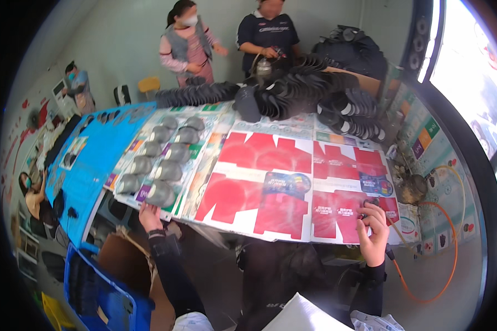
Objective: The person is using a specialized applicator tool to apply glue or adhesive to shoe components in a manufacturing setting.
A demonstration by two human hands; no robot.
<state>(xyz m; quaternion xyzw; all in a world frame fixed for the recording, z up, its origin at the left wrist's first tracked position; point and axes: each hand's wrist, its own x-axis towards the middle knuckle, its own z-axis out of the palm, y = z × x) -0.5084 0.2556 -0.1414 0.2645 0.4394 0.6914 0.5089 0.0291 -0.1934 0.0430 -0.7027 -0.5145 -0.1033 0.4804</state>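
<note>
My left hand (pixel 151 217) is at the near edge of a printed sheet (pixel 174 212), with its fingers closed on the border. Just beyond the fingertips is the closest of several rounded grey cups (pixel 160 193), set in two rows on the sheet. Over the right end of the red-and-white printed sheets (pixel 284 207), my right hand (pixel 374 234) is raised with fingers curled round a small dark tool (pixel 371 202). Most of that tool is hidden, so its exact kind is unclear. An orange hose (pixel 451 265) runs up to a black fitting beside my right wrist.
Stacked black cup-shaped pieces (pixel 315 88) line the table's far side. Two people stand behind them, one holding a spray gun with a jar (pixel 264 67). To the left are a blue-covered table (pixel 102 149) and a blue crate (pixel 102 292). A round pot (pixel 413 188) sits at right.
</note>
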